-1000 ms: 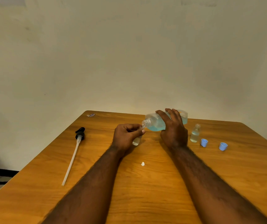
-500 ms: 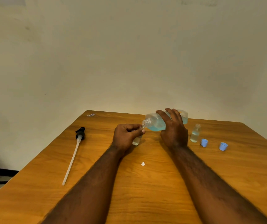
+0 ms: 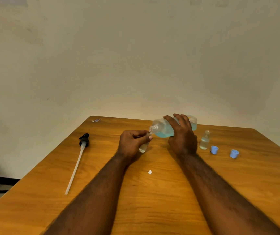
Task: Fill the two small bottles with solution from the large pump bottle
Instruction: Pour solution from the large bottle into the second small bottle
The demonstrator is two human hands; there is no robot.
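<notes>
Almost nothing has moved in the last second: the large pump bottle point(image 3: 163, 131) stays tipped, its open neck at the mouth of the small bottle point(image 3: 143, 147), so the pour seems under way. The right hand point(image 3: 182, 138) wraps the large pump bottle's body; the left hand point(image 3: 132, 143) pinches the small bottle just below that neck.

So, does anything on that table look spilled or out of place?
No spill shows. The pump lies loose on the table, out of the large bottle, and a white scrap sits between the forearms.
</notes>
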